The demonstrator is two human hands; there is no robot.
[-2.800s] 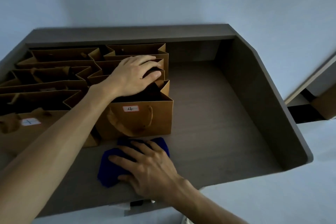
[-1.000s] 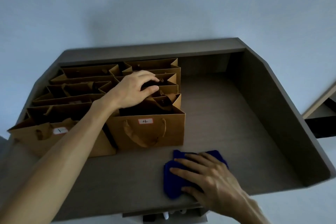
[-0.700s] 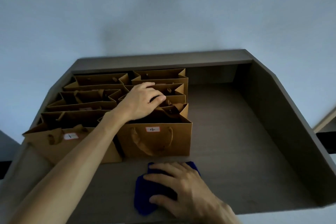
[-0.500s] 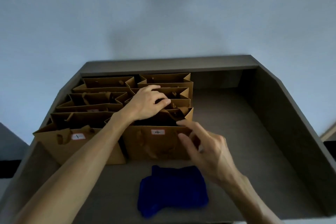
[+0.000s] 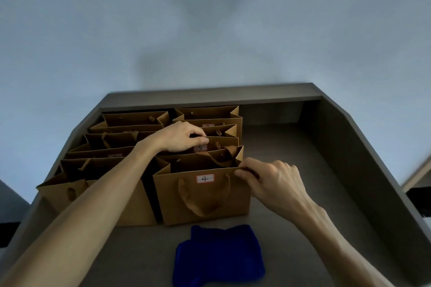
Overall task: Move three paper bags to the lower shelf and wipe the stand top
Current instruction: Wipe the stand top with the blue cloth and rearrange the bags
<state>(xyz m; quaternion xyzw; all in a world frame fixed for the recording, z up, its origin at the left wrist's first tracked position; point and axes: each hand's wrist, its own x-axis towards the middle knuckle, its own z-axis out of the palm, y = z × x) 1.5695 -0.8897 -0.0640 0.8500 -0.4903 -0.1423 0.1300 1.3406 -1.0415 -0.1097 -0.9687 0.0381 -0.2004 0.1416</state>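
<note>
I've R hand (image 5: 275, 179) pinching bag 4 (image 5: 203, 196) rim at 3 o'clock, L hand (image 5: 179, 137) pinching bag 5 (image 5: 221, 143); lift straight, w/o tearing

Open stand top (image 5: 291, 170) right of the packed paper bags (image 5: 163, 147); blue cloth (image 5: 219, 254) in front.

Left hand (image 5: 178, 136) fingers curled, pinching; right hand (image 5: 270, 179) pinching, both forearms extended.
</note>
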